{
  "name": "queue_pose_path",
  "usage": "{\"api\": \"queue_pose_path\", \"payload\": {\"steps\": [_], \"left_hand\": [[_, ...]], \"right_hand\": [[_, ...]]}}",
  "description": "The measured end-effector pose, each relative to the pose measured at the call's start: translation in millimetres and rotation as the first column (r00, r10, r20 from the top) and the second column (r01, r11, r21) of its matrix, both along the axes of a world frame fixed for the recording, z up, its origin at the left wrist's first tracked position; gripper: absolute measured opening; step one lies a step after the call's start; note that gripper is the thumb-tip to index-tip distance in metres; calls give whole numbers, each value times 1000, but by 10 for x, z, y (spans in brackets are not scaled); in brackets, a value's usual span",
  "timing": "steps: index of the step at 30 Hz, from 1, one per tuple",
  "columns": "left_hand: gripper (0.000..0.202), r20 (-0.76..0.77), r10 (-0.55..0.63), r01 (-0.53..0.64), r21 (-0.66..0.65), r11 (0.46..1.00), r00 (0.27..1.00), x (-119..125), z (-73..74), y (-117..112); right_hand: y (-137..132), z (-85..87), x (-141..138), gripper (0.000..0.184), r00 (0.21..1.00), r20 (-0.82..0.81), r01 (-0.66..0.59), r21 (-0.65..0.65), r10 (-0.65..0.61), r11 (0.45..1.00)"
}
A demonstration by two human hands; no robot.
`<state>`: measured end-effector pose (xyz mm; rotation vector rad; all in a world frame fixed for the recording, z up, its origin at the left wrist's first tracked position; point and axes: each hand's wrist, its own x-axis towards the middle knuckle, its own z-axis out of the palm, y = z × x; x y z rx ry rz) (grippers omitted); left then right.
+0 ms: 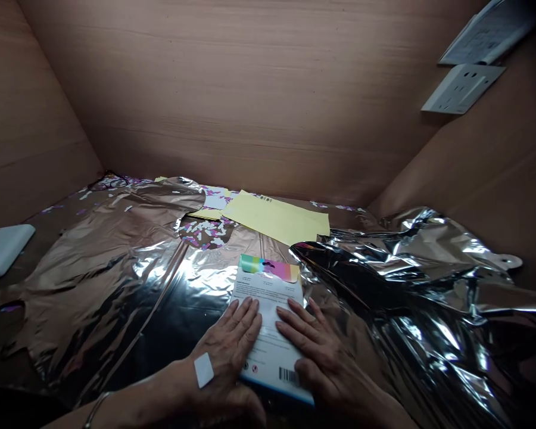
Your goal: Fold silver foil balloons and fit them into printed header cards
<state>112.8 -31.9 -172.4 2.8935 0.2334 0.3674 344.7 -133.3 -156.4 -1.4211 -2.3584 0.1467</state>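
Note:
My left hand [227, 351] and my right hand [317, 363] lie flat on a white printed card [268, 292], side by side, and neither grips it. The card has a rainbow-striped top edge and a barcode near its lower edge. It rests on crumpled foil, with a dark, shiny rose-gold foil sheet [102, 256] to the left and a silver foil sheet [420, 280] rising to the right. A white patch sits on the back of my left hand, and a thin bracelet circles that wrist.
Beyond the card lie pale yellow paper [277, 217] and scattered pink and white confetti [203, 232]. Brown wooden panels [232, 77] surround the surface. A wall socket [462, 88] and a booklet [486, 33] are at upper right, and a pale pad [2, 250] lies at left.

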Motion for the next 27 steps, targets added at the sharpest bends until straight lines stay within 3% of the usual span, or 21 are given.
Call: {"api": "queue_pose_path", "payload": {"steps": [6, 20, 27], "left_hand": [[110, 5, -11, 12, -21, 1000, 1000, -29, 86, -3], [106, -76, -86, 77, -121, 990, 993, -50, 226, 59], [93, -144, -83, 50, -215, 975, 986, 10, 423, 40]], "right_hand": [[-13, -29, -25, 49, 999, 16, 34, -107, -32, 994], [0, -40, -32, 50, 999, -18, 26, -66, -27, 997], [-8, -80, -45, 46, 995, -90, 34, -80, -41, 996]]}}
